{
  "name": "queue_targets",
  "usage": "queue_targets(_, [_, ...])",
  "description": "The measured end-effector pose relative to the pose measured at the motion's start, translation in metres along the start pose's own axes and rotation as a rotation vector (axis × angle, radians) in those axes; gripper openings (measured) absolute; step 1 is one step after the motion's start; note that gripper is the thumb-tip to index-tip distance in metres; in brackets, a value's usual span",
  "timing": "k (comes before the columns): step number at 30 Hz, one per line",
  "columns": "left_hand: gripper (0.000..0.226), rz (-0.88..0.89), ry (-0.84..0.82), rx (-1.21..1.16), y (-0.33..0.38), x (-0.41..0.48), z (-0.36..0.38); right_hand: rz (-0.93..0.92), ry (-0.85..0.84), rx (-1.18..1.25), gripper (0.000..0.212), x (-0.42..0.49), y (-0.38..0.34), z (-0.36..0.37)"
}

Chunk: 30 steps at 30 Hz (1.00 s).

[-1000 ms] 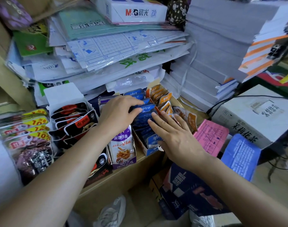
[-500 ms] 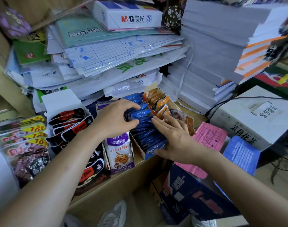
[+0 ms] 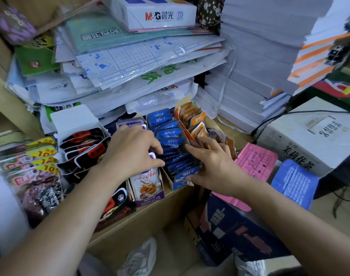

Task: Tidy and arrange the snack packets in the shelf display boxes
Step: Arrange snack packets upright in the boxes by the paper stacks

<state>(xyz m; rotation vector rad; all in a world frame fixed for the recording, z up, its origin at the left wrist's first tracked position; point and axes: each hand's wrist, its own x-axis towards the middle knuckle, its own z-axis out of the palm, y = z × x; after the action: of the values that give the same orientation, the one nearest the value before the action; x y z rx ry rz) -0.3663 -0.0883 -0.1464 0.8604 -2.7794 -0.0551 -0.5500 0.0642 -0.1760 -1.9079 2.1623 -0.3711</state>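
From the head camera, the row of small blue foil snack packets [image 3: 170,134] stands in a blue cardboard display box [image 3: 179,185] on the light wooden shelf [image 3: 134,222], between the purple cardboard box [image 3: 148,202] and the orange foil packets [image 3: 194,119]. The left hand [image 3: 130,154] pinches the left edges of some blue packets with curled fingers and thumb. The right hand [image 3: 212,168] has its fingers straight and spread, with the index finger touching the row.

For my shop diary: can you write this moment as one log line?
step: straightening blue packets | left hand: pinches the row | right hand: straight fingers press row's other side | place: blue display box
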Motion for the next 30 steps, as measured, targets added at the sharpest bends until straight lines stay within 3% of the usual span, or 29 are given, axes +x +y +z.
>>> queue_targets(8, [0.002,0.043,0.149,0.012,0.013,-0.005,0.014,0.027,-0.086,0.061,0.086,-0.001,-0.005,0.003])
queue_targets(16, [0.003,-0.088,0.216,-0.300,0.028,0.000,0.022,0.006,-0.034,0.118,0.106,-0.001,-0.003,0.015])
queue_targets(18, [0.003,-0.098,0.153,-0.292,0.030,-0.001,0.024,0.007,-0.035,0.085,0.104,0.001,0.000,0.016])
queue_targets(22, [0.012,-0.115,0.014,-0.299,0.027,-0.003,0.019,0.012,-0.041,0.000,0.101,0.003,0.004,0.009])
queue_targets(24, [0.008,-0.107,0.068,-0.338,0.021,-0.003,0.012,0.008,-0.023,0.009,0.104,0.002,0.004,0.006])
queue_targets(26, [0.007,-0.098,0.231,-0.326,0.010,0.001,0.007,-0.019,-0.006,-0.040,0.104,0.000,0.003,0.004])
queue_targets(28, [0.026,-0.093,0.286,-0.234,0.000,0.010,0.008,-0.083,-0.003,-0.143,0.098,-0.001,0.002,0.005])
queue_targets(30, [0.040,-0.096,0.223,-0.162,-0.008,0.020,0.015,-0.136,-0.017,-0.216,0.092,0.001,0.002,0.007])
